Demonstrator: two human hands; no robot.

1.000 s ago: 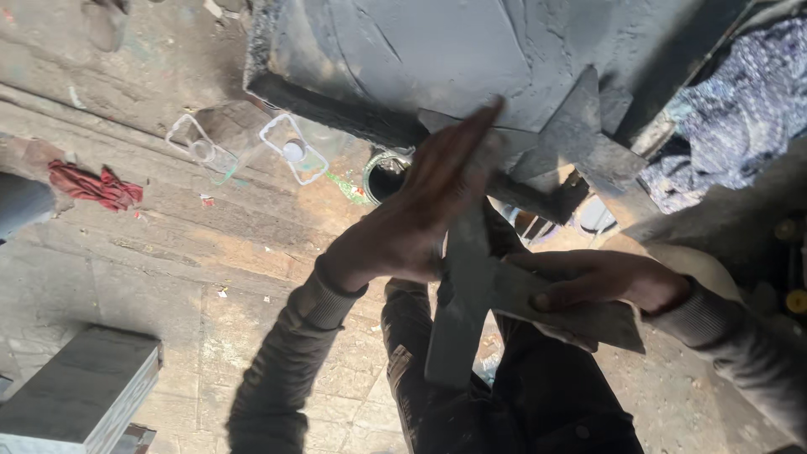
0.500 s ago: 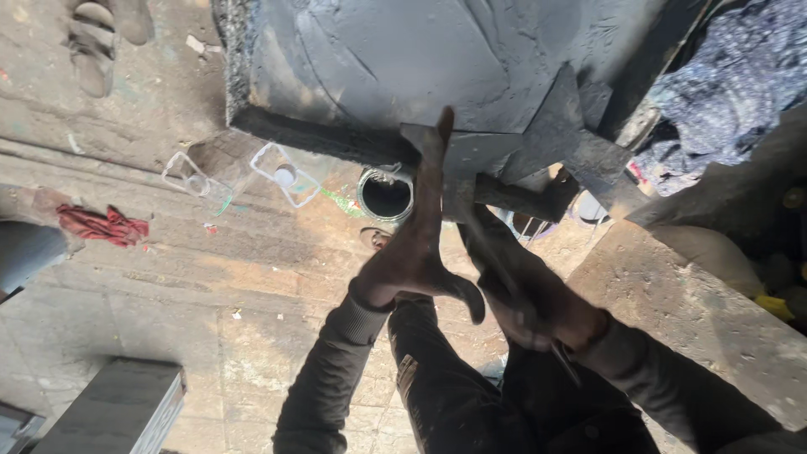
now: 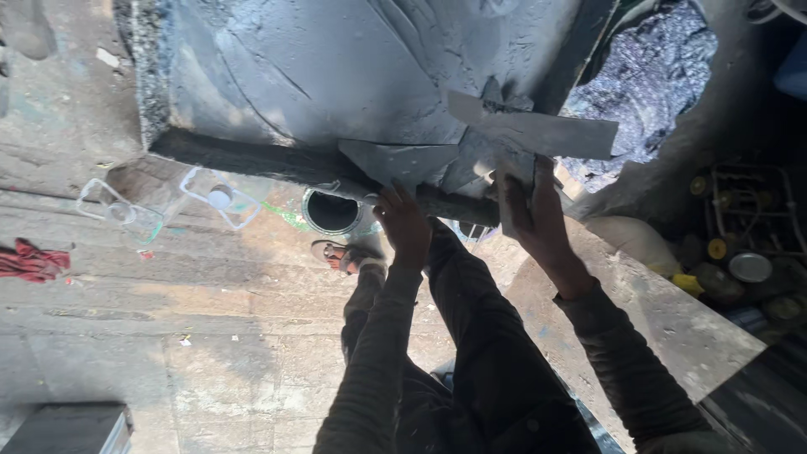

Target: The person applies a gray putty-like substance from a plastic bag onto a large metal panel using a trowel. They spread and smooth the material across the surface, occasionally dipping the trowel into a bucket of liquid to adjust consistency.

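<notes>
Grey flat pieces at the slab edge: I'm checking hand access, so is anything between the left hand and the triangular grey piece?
Nothing visible. The left hand reaches up to the triangular grey flat piece at the dark edge of the grey slab, its fingers right at it. The right hand holds another grey flat piece.
</notes>
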